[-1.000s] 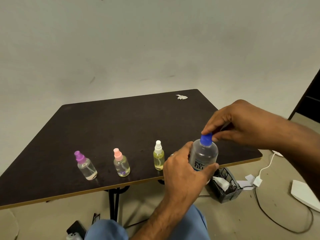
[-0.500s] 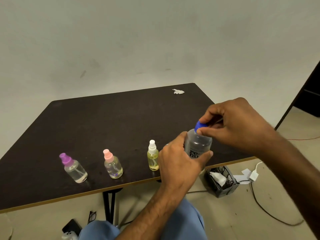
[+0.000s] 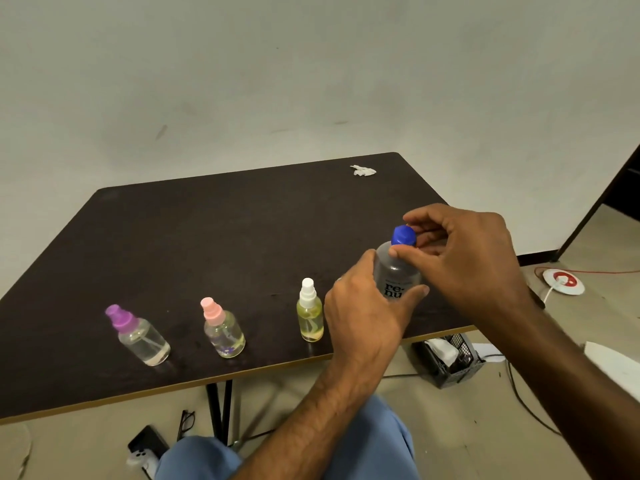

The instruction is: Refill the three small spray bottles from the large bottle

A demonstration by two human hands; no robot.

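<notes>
Uncapping the large bottle [image 3: 394, 278], near the worktop's [image 3: 207, 237] front edge toward its right corner.

Left hand [image 3: 367, 313] wraps the bottle body, label showing between thumb and fingers. Right hand [image 3: 464, 251] pinches the blue cap [image 3: 403, 235] with thumb and fingertips. Cap looks seated, so I'd say step one, nothing refilled yet. Three spray bottles in a row along the front edge, all capped: purple [image 3: 138, 332] far left, pink [image 3: 221, 329] middle, white [image 3: 310, 311] just beside the left hand. To do it well: keep the body upright and clamped, don't squeeze it, twist from the right fingertips only. Watch the left knuckles, they sit close to the white one and could tip it. Park the cap on the worktop, away from the edge.
</notes>
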